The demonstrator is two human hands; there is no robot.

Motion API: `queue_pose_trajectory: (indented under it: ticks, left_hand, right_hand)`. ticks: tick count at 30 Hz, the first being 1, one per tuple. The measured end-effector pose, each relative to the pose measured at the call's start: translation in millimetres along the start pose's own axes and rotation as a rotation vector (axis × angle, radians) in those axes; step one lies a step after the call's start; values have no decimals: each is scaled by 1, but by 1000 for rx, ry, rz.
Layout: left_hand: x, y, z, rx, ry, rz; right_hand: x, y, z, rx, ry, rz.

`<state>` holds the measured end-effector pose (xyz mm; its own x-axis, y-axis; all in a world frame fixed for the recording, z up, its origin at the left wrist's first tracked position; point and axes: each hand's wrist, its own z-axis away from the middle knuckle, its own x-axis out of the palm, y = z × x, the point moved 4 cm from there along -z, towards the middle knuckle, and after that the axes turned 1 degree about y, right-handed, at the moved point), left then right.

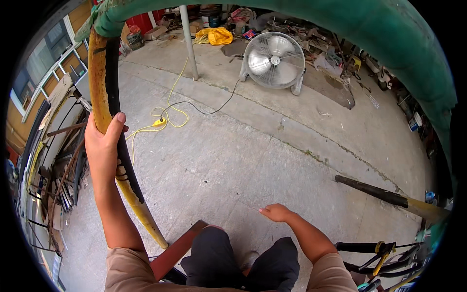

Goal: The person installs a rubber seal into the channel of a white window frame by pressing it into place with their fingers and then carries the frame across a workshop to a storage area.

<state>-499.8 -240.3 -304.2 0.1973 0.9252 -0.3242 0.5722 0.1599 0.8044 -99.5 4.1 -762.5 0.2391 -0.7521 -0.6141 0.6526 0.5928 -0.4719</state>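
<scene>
My left hand (104,146) is wrapped around a worn yellow-and-black metal pole (101,73), thumb across its front. The pole meets a thick green padded or wrapped bar (311,22) at the top, and its lower end comes down beside my left leg. My right hand (276,212) hovers in front of my right knee with its fingers curled in. Nothing shows in it, and it touches neither the pole nor any other thing. A second black-and-yellow pole (374,190) slants in from the right.
A large silver floor fan (275,61) stands ahead, its black cord joined to a yellow extension cord (159,122) on the concrete. Piled scrap (63,146) lines the left side. A thin grey post (188,44) rises ahead. Bicycle parts (384,258) stand at lower right; a reddish-brown beam (180,250) lies by my left leg.
</scene>
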Motion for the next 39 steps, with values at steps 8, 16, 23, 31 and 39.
queue_pose_trajectory:
  ticks: [8, 16, 23, 31, 39]
  left_hand:
    - [16, 0, 2, 88, -36, 84]
    - [15, -2, 0, 85, -46, 54]
    - [17, -7, -3, 89, -78, 83]
    - [10, -9, -5, 107, -80, 77]
    - [10, -16, -8, 81, -71, 84]
  right_hand:
    - [136, 151, 21, 395, -544, -880]
    - [160, 153, 24, 455, -843, -1285]
    - [168, 189, 46, 628, -522, -1310]
    - [138, 176, 54, 548, -237, -1382]
    - [108, 138, 61, 535, -180, -1497]
